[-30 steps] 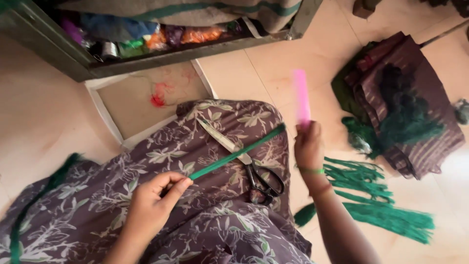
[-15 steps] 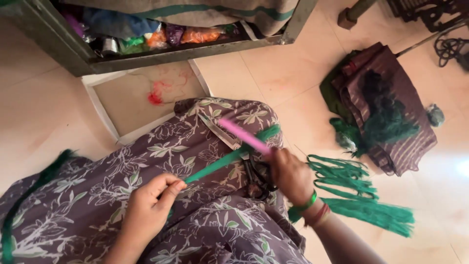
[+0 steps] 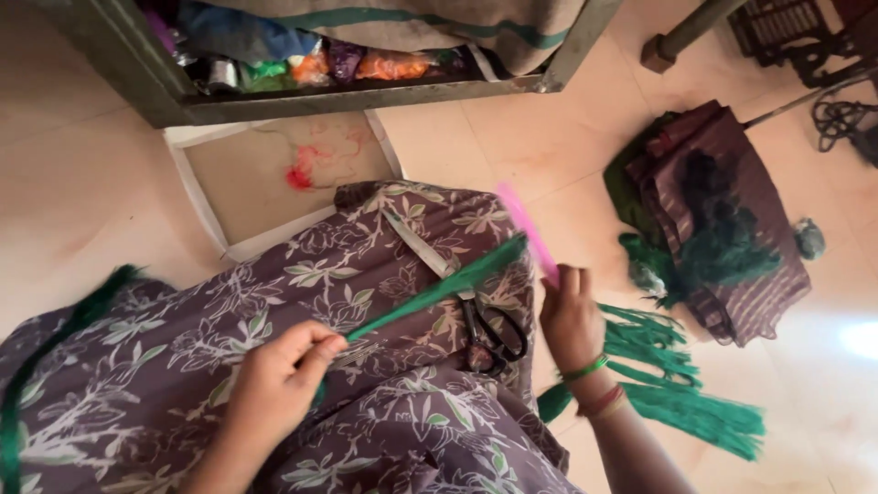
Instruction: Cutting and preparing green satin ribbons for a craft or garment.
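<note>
My left hand (image 3: 277, 382) pinches one end of a green thread tassel (image 3: 439, 288) that stretches across the floral purple cloth (image 3: 366, 293) on my lap. A pink comb (image 3: 528, 232) is gripped in my right hand (image 3: 571, 317), its blurred teeth at the tassel's flared end. Black-handled scissors (image 3: 476, 311) lie on the cloth under the tassel, between the two hands.
Several loose green tassels (image 3: 677, 384) lie on the tiled floor by my right wrist. Folded dark striped fabric (image 3: 732, 229) with green thread on it sits to the right. A metal shelf (image 3: 366, 91) with coloured thread and a shallow white tray (image 3: 192, 183) stand ahead.
The comb, held upright a second ago, came down onto the tassel and now sits at its flared end. The left hand kept its pinch in place.
</note>
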